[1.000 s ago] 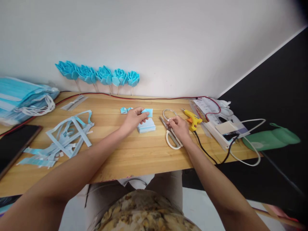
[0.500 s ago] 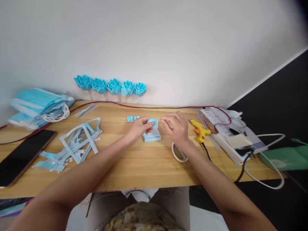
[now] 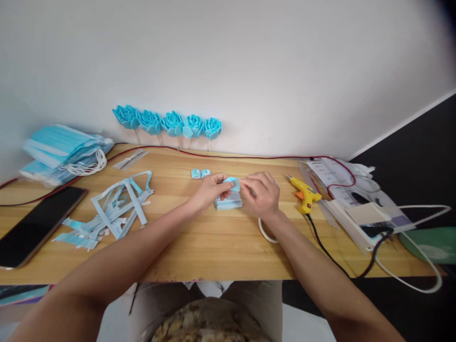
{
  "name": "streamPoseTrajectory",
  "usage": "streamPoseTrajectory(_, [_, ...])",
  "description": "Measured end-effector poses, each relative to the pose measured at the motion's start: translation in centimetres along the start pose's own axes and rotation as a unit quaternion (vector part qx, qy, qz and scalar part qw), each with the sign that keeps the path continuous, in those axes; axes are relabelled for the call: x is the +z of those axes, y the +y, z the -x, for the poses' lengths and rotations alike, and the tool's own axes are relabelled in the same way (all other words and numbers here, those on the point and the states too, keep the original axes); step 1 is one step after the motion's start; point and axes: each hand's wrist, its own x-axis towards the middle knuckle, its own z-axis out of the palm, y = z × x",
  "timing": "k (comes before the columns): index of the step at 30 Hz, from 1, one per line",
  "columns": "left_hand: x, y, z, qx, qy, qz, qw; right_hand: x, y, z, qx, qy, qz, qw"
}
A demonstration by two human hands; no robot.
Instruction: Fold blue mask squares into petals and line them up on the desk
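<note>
Between thumb and fingers my left hand (image 3: pixel 213 189) pinches a small light-blue piece of mask fabric (image 3: pixel 233 184). My right hand (image 3: pixel 261 193) has its fingertips closed on the right edge of the same piece. Just beneath lies a stack of cut mask fabric pieces (image 3: pixel 228 203), partly covered by the hands. Two small folded blue pieces (image 3: pixel 200 174) sit on the table behind my left hand. A round white-rimmed thing (image 3: pixel 265 231), partly hidden, lies under my right wrist.
A yellow glue gun (image 3: pixel 305 192) lies to the right, near a white power strip (image 3: pixel 351 224) with cables. Several blue fabric roses (image 3: pixel 173 124) lean on the wall. Left are mask scraps (image 3: pixel 119 209), a phone (image 3: pixel 39 223) and bagged masks (image 3: pixel 59 145).
My right hand has moved left and its fingertips now meet the fabric piece, where a gap was before. The camera view has shifted slightly.
</note>
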Motion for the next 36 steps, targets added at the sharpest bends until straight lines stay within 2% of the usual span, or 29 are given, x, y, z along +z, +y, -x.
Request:
streamPoseTrajectory(8, [-0.07, -0.10, 0.01, 0.000, -0.002, 0.008, 1.000, 0.25, 0.14, 0.21, -0.012, -0.013, 0.015, 1.000])
streamPoseTrajectory(20, [-0.27, -0.27, -0.14, -0.002, -0.012, 0.033, 0.999, 0.31, 0.04, 0.23, 0.012, -0.046, -0.018, 0.999])
streamPoseTrajectory(26, [-0.52, -0.66, -0.35, 0.001, -0.031, 0.064, 0.997, 0.20, 0.34, 0.27, 0.009, -0.038, -0.032, 0.999])
streamPoseTrajectory(36, [-0.44, -0.89, -0.54, -0.009, 0.009, 0.055, 0.998, -0.10, 0.42, 0.11, 0.004, -0.101, -0.021, 0.995])
